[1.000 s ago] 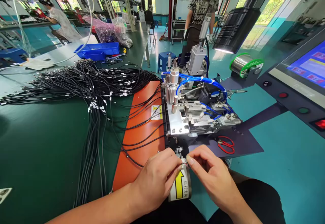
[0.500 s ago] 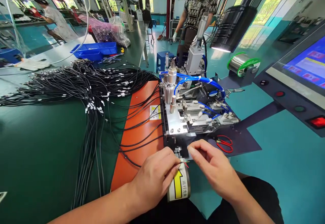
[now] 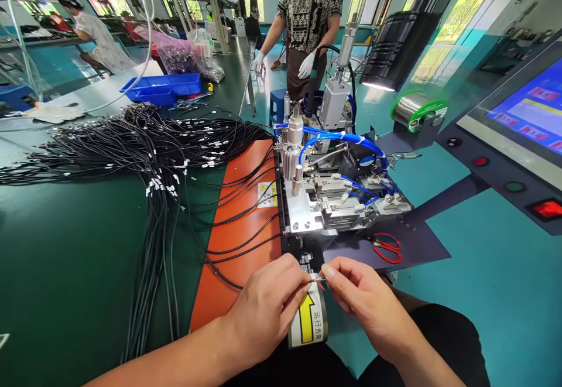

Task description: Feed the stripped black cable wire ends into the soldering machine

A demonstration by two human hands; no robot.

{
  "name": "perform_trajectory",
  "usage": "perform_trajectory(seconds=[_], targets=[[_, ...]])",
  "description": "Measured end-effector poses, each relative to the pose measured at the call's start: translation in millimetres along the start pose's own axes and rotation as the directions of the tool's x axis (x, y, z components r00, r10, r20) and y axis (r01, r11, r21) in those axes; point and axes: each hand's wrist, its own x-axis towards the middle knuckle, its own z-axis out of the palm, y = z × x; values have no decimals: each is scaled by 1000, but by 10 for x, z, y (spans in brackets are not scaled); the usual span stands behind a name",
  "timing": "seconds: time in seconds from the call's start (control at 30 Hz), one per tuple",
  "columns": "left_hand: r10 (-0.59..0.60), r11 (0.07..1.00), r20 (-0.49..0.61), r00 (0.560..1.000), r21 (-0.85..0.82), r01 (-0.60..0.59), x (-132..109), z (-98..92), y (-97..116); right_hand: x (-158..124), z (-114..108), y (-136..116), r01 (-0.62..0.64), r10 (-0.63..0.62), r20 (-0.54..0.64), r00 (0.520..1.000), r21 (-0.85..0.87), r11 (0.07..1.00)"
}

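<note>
My left hand (image 3: 276, 293) pinches the end of a black cable (image 3: 228, 281), whose thin coloured wires (image 3: 320, 281), red among them, stick out past the fingertips. Facing it, my right hand (image 3: 360, 293) has thumb and forefinger closed at the tips of those wires. Just below lies the rounded end of the machine's conveyor (image 3: 307, 322), marked with a yellow arrow. Beyond my fingers stands the bench machine (image 3: 325, 199) with metal cylinders and blue air tubes. Several black cables run across the orange plate (image 3: 246, 199) into its left edge.
A large heap of black cables (image 3: 132, 141) covers part of the green table (image 3: 79, 258). Red-handled scissors (image 3: 387, 248) lie right of the machine. A solder spool (image 3: 415, 112), lamp (image 3: 386, 53) and control panel (image 3: 509, 158) stand right. A gloved person (image 3: 307, 24) is behind.
My right hand has moved left and down to the wire ends, closing the gap. My left hand has stayed put. The person behind has shifted left.
</note>
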Motion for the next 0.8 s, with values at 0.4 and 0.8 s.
perform_trajectory(seconds=[0.4, 0.8], targets=[[-23, 999, -5, 1000, -42, 23, 11, -14, 9, -6, 13, 16, 21, -26, 34, 999, 151, 988], [-26, 999, -9, 1000, -30, 26, 8, -7, 13, 0, 30, 19, 10, -13, 21, 1000, 153, 988]])
